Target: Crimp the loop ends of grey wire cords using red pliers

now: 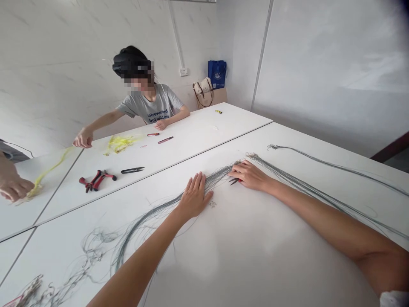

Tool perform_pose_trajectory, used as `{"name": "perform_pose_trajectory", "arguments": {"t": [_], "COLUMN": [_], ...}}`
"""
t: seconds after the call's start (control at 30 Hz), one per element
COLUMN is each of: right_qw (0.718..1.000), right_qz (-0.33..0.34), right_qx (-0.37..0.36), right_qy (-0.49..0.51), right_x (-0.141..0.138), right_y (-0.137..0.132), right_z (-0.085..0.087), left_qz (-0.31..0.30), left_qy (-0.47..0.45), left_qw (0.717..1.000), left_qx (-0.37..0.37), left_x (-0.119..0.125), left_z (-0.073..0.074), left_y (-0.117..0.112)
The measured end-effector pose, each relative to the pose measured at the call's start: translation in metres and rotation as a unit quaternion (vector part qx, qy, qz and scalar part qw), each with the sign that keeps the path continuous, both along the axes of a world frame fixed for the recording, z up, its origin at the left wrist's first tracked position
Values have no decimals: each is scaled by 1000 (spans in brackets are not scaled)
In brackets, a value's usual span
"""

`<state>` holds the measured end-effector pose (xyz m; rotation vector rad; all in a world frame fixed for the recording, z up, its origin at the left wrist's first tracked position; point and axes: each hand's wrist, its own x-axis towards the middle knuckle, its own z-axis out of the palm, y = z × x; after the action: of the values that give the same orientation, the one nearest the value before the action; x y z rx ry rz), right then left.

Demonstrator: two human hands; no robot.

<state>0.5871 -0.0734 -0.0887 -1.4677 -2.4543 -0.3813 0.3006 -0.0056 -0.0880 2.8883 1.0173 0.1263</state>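
Observation:
A long bundle of thin grey strands (pixel 153 211) curves across the white table. My left hand (pixel 194 197) lies flat on the bundle with its fingers stretched out, pressing it to the tabletop. Near the bundle's far end, my right hand (pixel 248 175) is closed around small red-handled snips (pixel 235 181), whose dark pointed blades stick out below the fingers. Its fingertips touch the strand ends, partly hiding them. Right of that hand runs a second grey bundle (pixel 287 179), passing behind the forearm. Small clippings (pixel 212 204) lie beside my left hand.
A thinner grey bundle (pixel 319 160) lies farther right, and tangled strands (pixel 96 247) at left. Across the table seam are red-and-black pliers (pixel 97 181), black snips (pixel 132 170) and yellow strands (pixel 119 143). A seated co-worker (pixel 150 100) and another person's hand (pixel 14 187) hold a yellow strand.

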Motion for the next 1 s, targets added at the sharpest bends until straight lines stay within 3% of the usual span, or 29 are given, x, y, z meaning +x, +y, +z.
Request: {"name": "perform_pose_trajectory", "arguments": {"t": [0.5,1.0], "right_qw": [1000,999], "right_qz": [-18,-21], "right_qx": [-6,-26], "right_qy": [-12,-3], "right_x": [11,7], "right_y": [-4,-4], "right_z": [3,6], "left_qz": [-11,-8], "left_qy": [-13,14], "left_qw": [1000,1000], "left_qx": [25,14], "left_x": [-3,0], "left_z": [-9,-4], "left_y": [4,2]}}
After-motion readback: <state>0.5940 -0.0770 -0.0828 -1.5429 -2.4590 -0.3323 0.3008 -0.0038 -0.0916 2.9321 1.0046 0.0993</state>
